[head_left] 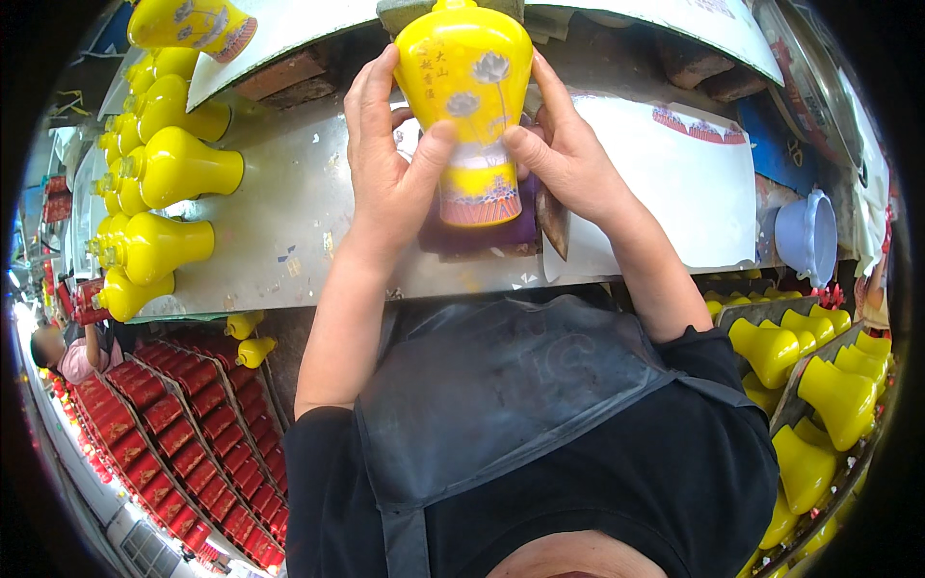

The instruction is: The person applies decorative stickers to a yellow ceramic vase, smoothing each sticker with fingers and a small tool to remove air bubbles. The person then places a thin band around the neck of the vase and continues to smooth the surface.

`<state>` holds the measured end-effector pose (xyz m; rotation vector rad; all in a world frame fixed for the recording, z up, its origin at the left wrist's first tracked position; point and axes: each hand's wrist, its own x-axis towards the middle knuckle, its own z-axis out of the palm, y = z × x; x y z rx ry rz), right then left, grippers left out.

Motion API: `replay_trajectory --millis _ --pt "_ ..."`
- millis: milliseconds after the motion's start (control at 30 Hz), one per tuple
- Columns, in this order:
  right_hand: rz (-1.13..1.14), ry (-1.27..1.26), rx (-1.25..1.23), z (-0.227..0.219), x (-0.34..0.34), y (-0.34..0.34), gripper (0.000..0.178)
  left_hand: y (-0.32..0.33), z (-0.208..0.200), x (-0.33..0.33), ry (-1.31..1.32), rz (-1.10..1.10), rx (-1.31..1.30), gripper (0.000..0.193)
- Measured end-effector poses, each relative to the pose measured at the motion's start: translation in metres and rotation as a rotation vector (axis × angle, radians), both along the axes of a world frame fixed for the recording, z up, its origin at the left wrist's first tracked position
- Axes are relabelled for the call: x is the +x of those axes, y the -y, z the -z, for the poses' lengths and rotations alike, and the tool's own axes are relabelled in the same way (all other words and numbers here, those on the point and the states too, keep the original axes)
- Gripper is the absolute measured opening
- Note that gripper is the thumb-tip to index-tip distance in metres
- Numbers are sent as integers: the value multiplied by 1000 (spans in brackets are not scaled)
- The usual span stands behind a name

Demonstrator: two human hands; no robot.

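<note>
Between my two hands is a glossy yellow vase (462, 72) with grey lotus flowers, dark lettering and a patterned red-and-blue band near its foot. My left hand (390, 144) wraps its left side, thumb pressed on the front. On the right side my right hand (564, 144) grips it the same way, thumb on the lower front. The vase stands upright in the picture, its neck toward the far edge. Beneath its foot lies a purple cloth or pad (482, 239), partly hidden by the vase. A dark, narrow blade-like piece (551, 222) lies right of it.
Several plain yellow vases (188, 166) line the table's left end, and a decorated one (198, 24) is at the far left. White printed sheets (665, 193) lie to the right beside a pale blue bucket (807, 236). Racks hold red pieces (183, 443) and yellow vases (838, 405). Another person (82, 356) is at far left.
</note>
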<state>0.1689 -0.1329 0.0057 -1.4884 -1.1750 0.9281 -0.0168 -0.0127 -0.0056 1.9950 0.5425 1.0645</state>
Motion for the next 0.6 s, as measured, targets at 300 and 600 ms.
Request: replay_trajectory --millis 300,600 --pt "13 5 52 8 2 -2 87 7 5 -6 210 103 -432 70" --pt "34 19 35 7 -6 1 90 25 13 -7 233 153 -660 75"
